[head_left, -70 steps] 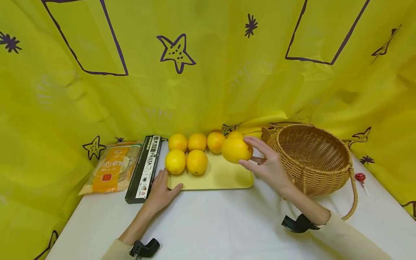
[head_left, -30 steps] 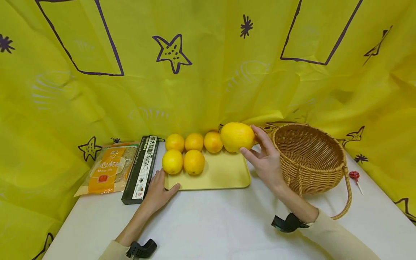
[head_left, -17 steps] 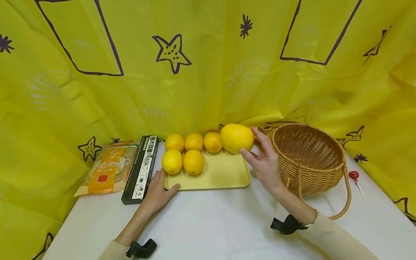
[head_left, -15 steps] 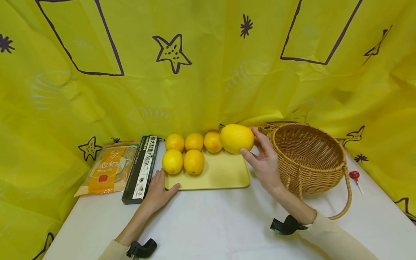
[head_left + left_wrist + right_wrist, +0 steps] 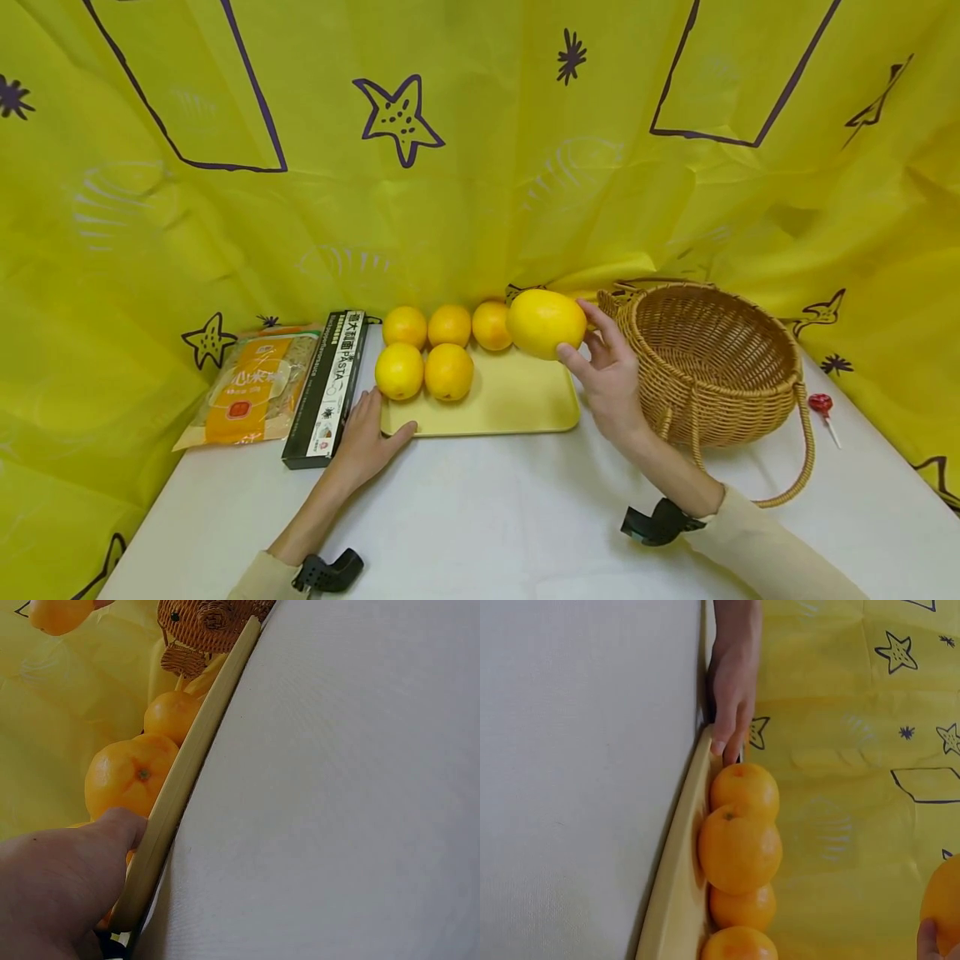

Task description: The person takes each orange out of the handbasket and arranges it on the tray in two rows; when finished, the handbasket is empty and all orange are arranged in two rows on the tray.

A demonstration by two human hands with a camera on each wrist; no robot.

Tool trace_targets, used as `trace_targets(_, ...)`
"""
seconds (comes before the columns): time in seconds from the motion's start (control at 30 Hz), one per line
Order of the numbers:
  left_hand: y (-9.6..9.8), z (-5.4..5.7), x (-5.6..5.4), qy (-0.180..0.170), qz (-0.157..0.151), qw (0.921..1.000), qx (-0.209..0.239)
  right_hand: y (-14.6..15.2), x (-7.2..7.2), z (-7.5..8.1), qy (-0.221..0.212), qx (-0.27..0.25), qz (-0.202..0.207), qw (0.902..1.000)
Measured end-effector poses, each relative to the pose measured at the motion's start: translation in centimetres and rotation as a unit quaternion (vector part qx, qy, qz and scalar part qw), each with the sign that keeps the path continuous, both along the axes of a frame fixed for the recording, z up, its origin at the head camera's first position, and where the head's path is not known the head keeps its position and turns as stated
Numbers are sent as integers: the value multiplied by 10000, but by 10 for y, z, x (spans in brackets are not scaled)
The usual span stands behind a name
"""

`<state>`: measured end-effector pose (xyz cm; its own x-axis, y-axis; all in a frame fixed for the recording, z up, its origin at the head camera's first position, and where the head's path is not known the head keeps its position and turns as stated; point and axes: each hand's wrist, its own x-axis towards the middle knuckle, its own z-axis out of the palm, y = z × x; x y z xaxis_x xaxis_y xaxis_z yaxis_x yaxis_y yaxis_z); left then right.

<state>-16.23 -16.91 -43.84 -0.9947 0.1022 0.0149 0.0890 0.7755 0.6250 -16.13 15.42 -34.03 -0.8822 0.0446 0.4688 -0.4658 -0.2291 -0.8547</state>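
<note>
My right hand [image 5: 613, 387] holds an oval-looking yellow-orange orange [image 5: 542, 323] up by its right side, thumb below and fingers above. The fruit is raised over the back right of a pale yellow tray [image 5: 517, 404]. Several round oranges [image 5: 448, 372] sit in two rows on the tray's left and back; anything behind the held fruit is hidden. At the tray's front left corner rests my left hand [image 5: 369, 446], fingers fairly straight along the side, thumb at the front edge. In the left wrist view the thumb [image 5: 120, 825] touches the tray's rim.
A wicker basket [image 5: 742, 421] with its handle hanging down stands right of the tray, close to my right forearm. Beyond it lies a red lollipop [image 5: 821, 405]. A black pasta box [image 5: 311, 417] and an orange-labelled food packet [image 5: 251, 387] lie left. A yellow curtain [image 5: 480, 208] hangs behind.
Over the first second or so, the held orange rises and moves back above the tray, covering the orange behind it. Since then it has sunk only slightly. The left hand stays in place.
</note>
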Motion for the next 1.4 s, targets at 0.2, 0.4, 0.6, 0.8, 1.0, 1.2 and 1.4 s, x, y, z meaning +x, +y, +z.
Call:
trace_targets(0.2,0,1,1,6,-7,10000,5,-1,-3,-4,-233,-598,539,9965)
trace_targets(0.4,0,0,1,95,19,9999,-24,-3,-5,-5,-269,-959,922,9907)
trace_targets(0.6,0,2,-1,-77,19,10000,-32,-7,-5,-5,-720,-971,676,9904)
trace_targets(0.8,1,2,1,-80,48,9999,-47,-8,-6,-8,-1066,-474,652,9910)
trace_targets(1.0,2,1,1,-38,56,10000,-42,-8,-7,-15,-1258,-141,577,9903)
trace_targets(1.2,1,1,1,-89,19,10000,-34,-12,-9,-20,-1577,25,368,9868)
trace_targets(1.4,0,2,1,-31,19,10000,-40,-17,-19,-24,-2290,729,108,9706)
